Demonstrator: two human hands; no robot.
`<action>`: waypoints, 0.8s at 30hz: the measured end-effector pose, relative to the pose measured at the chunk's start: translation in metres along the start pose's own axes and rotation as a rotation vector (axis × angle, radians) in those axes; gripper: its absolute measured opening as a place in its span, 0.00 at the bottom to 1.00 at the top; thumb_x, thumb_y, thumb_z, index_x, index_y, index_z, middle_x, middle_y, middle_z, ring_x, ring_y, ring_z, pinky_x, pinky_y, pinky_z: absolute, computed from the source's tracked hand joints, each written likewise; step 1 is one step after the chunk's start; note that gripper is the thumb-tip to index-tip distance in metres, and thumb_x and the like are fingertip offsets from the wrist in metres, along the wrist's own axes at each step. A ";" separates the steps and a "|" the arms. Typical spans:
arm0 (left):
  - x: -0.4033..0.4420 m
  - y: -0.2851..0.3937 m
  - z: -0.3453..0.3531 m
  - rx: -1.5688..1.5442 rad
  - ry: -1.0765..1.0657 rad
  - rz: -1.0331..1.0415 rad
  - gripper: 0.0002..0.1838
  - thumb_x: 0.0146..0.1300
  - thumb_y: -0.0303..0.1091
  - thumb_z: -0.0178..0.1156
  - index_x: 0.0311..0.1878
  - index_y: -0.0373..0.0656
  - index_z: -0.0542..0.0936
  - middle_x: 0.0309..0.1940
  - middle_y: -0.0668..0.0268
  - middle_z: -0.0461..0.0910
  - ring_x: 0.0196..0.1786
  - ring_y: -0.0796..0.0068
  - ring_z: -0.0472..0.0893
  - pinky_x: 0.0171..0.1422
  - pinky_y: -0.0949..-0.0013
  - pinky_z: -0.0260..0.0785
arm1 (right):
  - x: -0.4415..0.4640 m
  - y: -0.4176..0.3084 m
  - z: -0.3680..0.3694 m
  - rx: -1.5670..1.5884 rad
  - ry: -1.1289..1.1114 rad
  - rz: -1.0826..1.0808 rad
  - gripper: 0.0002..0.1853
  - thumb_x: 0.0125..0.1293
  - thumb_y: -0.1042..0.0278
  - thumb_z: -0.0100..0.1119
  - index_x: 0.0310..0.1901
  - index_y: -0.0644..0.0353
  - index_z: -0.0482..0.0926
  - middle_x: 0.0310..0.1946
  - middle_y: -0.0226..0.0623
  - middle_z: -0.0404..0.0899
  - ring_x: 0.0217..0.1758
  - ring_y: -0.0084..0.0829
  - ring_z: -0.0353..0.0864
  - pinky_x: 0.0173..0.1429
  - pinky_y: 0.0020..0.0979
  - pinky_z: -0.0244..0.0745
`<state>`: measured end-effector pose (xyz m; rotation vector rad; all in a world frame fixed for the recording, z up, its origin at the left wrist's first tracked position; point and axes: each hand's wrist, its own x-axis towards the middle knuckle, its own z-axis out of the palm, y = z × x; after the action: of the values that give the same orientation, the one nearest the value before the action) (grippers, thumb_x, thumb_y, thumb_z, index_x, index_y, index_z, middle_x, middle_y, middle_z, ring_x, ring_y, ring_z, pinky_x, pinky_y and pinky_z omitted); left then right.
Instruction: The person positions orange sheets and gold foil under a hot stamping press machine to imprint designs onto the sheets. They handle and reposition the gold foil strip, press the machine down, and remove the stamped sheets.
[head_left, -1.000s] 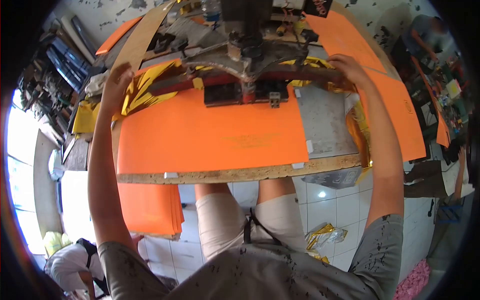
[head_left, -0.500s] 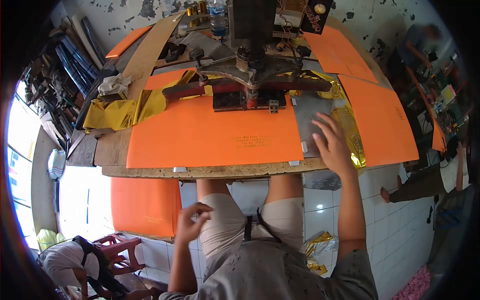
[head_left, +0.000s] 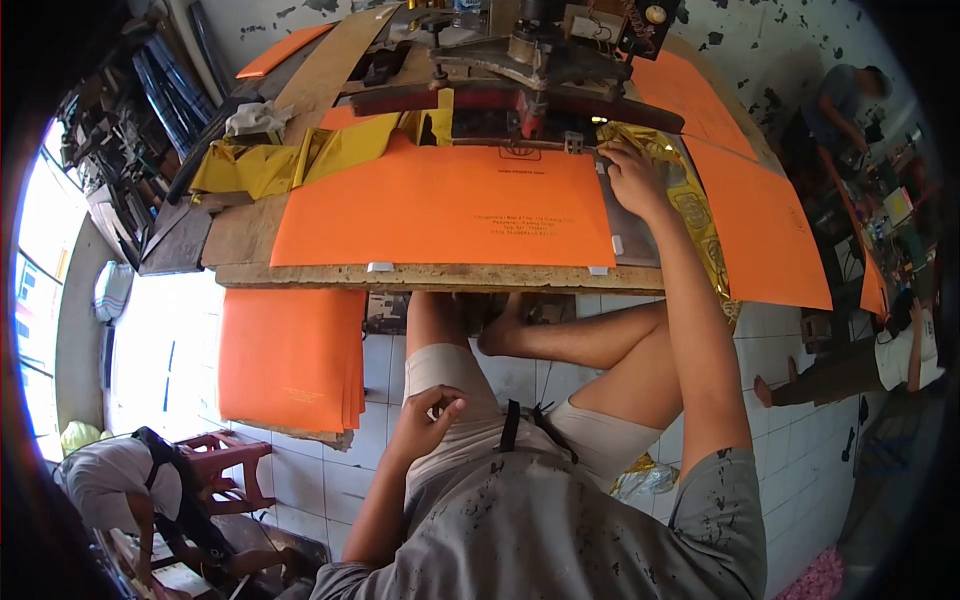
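Observation:
An orange printed sheet (head_left: 400, 210) lies on the wooden board under the stamping press (head_left: 527, 110). Gold lettering shows near its lower right, and a dark emblem is at its upper edge. My right hand (head_left: 635, 182) reaches to the right end of the press, its fingers drawn together at the gold foil (head_left: 700, 230); the fingertips are small and partly hidden. More of this foil (head_left: 270, 168) stretches out left of the press and overlaps the sheet's upper edge. Over my thigh, my left hand (head_left: 428, 420) is loosely curled with nothing in it.
Orange sheets (head_left: 755, 215) lie at the right, with a stack of others (head_left: 290, 360) low at the left. White tabs (head_left: 380, 267) sit along the board's front edge. Other people are at the lower left (head_left: 125, 485) and far right (head_left: 845, 100). Crumpled foil lies on the floor.
My right hand has moved up and left, from spread fingers above the grey plate to the foil beside the press. The view has shifted, and my right leg is now bent sideways.

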<state>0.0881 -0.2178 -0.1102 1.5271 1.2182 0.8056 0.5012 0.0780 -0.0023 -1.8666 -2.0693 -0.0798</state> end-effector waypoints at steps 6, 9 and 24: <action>-0.016 -0.002 -0.005 -0.015 0.058 -0.035 0.10 0.73 0.33 0.65 0.44 0.33 0.86 0.30 0.63 0.87 0.34 0.77 0.86 0.39 0.72 0.73 | 0.010 0.007 0.005 -0.068 -0.066 -0.020 0.21 0.78 0.69 0.44 0.66 0.56 0.80 0.71 0.38 0.74 0.74 0.49 0.67 0.80 0.47 0.63; -0.019 -0.008 -0.006 -0.018 0.071 -0.032 0.11 0.74 0.33 0.65 0.44 0.33 0.86 0.31 0.62 0.88 0.35 0.76 0.87 0.40 0.71 0.73 | 0.007 0.002 0.002 0.057 -0.021 -0.038 0.20 0.77 0.70 0.46 0.64 0.58 0.81 0.69 0.38 0.76 0.74 0.48 0.69 0.79 0.48 0.66; 0.004 0.020 0.009 -0.210 -0.044 0.083 0.12 0.77 0.35 0.62 0.50 0.35 0.84 0.40 0.63 0.87 0.42 0.77 0.86 0.49 0.70 0.76 | -0.087 -0.043 -0.049 0.651 0.055 -0.125 0.16 0.76 0.75 0.50 0.58 0.66 0.83 0.60 0.43 0.83 0.65 0.43 0.80 0.69 0.36 0.71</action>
<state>0.1040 -0.2167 -0.0938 1.4234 1.0099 0.9196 0.4758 -0.0237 0.0261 -1.3219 -1.8647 0.4522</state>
